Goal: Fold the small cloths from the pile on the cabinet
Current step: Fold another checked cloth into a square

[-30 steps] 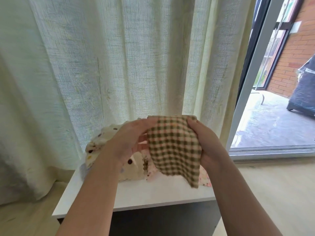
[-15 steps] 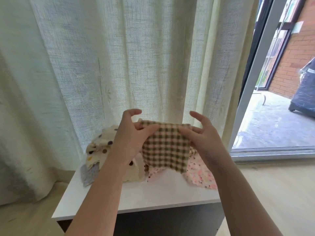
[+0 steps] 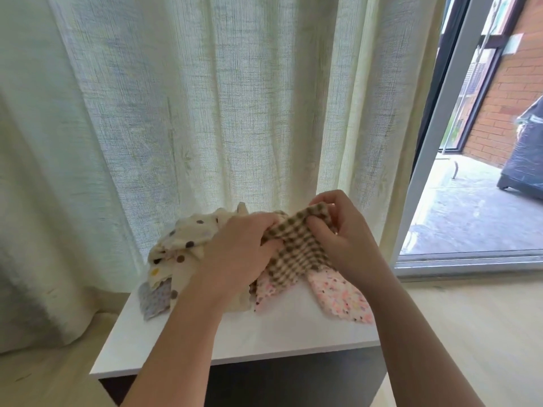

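1 head-worn view, forward and down, close over the cabinet [image 3: 264, 342] top.

Home room: sheer curtain [image 3: 205, 113], sliding patio door [image 3: 426, 142].

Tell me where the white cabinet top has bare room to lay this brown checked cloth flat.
The front strip of the white cabinet top is bare, from the cloths forward to its front edge, widest in the middle and at the front-left corner. The back is crowded: cream dotted cloth, grey cloth, pink floral cloth.
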Motion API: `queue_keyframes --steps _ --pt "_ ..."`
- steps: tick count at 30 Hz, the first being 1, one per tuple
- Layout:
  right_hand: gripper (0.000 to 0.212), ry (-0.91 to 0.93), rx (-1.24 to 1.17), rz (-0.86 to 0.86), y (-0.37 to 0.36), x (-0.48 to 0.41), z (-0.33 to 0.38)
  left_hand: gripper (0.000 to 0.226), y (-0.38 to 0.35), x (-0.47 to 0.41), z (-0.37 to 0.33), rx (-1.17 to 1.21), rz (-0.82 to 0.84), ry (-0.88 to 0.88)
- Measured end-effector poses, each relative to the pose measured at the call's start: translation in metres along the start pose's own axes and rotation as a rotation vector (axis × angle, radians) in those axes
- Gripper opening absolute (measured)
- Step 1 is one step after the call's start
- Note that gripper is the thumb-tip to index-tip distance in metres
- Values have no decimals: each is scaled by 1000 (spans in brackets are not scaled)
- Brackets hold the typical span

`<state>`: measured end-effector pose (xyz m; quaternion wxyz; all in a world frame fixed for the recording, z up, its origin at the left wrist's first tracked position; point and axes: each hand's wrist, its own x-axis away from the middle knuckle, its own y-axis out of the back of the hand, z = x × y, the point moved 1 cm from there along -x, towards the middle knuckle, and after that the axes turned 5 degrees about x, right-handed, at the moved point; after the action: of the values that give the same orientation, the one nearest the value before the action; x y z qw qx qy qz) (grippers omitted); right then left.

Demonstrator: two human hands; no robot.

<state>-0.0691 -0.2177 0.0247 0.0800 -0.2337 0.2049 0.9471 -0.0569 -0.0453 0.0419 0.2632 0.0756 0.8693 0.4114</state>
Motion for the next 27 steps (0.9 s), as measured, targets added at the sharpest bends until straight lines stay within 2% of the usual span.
queue_keyframes --steps 3,6,9,10,13,19,27 --pt "24 -99 -9 155 8 -2 -10 29 4 -2 6 163 -8 104" --pt "7 -115 67 180 13 -2 -19 28 11 -5 20 389 -12 191" --pt "10 -73 32 149 11 -3 -15 20 12 -1 19 464 70 121" --pt "12 -47 21 140 9 -2 -12 26 12 0 16 473 79 75" --pt "18 18 18 96 8 -1 -2 47 13 1 9 410 -34 -75" --pt "33 109 50 26 13 2 16 22 19 5 5 241 -141 -186" --pt "19 112 200 35 19 3 12 19 22 7 7 133 -133 -156"
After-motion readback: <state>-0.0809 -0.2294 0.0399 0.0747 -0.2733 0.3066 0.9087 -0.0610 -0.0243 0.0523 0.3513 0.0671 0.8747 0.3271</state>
